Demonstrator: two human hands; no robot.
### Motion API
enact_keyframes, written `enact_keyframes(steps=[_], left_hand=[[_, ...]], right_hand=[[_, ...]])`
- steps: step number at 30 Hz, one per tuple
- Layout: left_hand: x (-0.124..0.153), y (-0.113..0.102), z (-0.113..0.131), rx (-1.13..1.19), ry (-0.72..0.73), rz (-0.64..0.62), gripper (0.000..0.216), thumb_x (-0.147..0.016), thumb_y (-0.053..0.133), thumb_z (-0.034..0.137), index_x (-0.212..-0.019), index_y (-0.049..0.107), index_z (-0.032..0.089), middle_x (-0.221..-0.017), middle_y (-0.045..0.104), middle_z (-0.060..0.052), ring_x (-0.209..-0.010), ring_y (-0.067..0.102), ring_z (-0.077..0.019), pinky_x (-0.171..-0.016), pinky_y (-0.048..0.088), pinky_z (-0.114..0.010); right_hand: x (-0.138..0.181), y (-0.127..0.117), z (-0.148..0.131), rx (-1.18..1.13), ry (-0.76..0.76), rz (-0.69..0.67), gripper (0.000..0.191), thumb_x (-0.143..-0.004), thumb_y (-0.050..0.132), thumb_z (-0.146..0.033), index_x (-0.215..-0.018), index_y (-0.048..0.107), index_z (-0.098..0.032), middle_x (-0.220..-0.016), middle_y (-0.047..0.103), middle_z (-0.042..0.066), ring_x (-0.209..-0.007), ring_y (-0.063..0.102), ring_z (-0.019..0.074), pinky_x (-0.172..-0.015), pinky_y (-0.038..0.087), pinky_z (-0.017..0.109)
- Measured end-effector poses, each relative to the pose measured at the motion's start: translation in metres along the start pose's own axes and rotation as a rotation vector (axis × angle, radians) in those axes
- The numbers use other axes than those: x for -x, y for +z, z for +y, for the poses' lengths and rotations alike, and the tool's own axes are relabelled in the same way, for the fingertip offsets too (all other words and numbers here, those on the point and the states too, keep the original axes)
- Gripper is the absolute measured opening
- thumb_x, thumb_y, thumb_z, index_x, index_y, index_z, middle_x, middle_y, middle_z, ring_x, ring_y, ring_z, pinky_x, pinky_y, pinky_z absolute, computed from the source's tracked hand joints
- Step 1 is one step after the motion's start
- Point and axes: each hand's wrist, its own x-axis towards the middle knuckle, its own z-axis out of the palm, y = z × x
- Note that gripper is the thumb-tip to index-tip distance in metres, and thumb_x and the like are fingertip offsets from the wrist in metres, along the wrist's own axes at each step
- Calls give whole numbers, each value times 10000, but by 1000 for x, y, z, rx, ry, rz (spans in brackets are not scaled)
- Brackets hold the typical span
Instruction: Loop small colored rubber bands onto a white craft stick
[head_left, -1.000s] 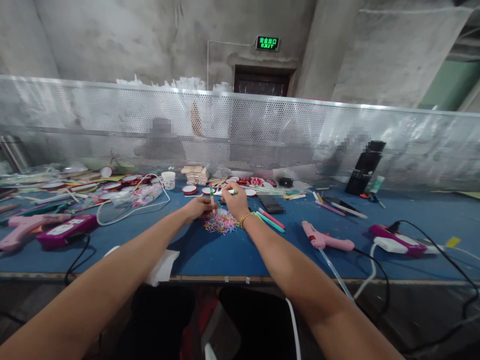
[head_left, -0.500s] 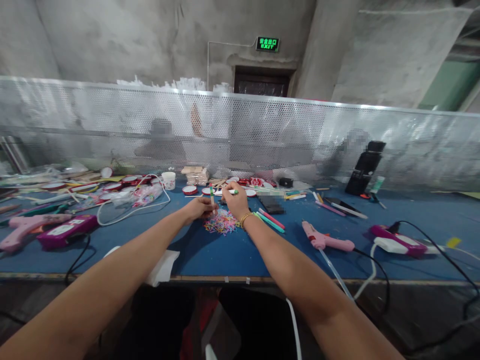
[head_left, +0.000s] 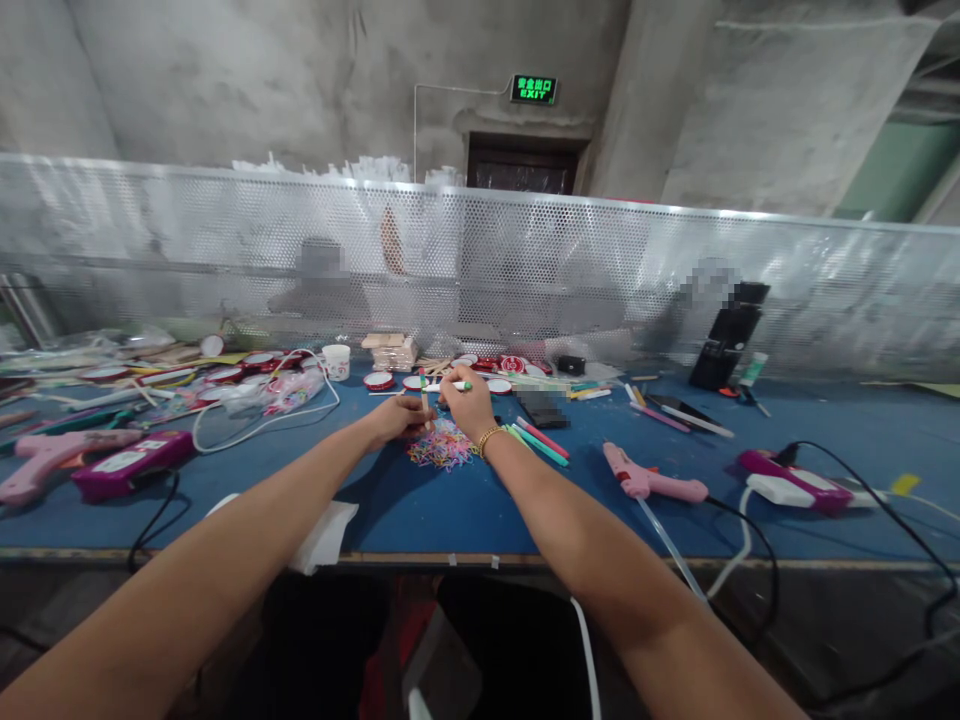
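My left hand (head_left: 397,418) is closed on a wooden craft stick (head_left: 425,410), which stands upright with red and green colour near its top. In my right hand (head_left: 471,408) is a white marker (head_left: 438,388) with a green end, lying roughly level. Its left end meets or crosses the stick's upper part; exact contact is too small to tell. Under both hands spreads a pile of small colourful rubber-band-like pieces (head_left: 441,448). Several coloured markers (head_left: 544,440) lie just right of my right wrist.
A pink glue gun (head_left: 652,478) and a purple-white power strip (head_left: 799,485) with cords are on the right. Another pink glue gun (head_left: 56,455) and a purple box (head_left: 135,465) lie left. Behind are a paper cup (head_left: 337,362), wooden sticks (head_left: 391,350) and small red-white drums (head_left: 379,381).
My right hand has shifted slightly left and down, and the marker's left end now reaches the stick. The left hand stays nearly still.
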Motion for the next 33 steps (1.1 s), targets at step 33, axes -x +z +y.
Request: enact_keyframes(steps=[33], left_hand=[[0, 0, 0, 14, -4, 15, 330, -500, 861, 320, -698, 692, 117, -627, 644, -43, -509, 517, -74, -511, 424, -208]], right_hand=[[-1, -1, 0, 40, -7, 55, 82, -756, 468, -242, -684, 498, -220, -662, 574, -22, -687, 520, 147, -673, 416, 256]])
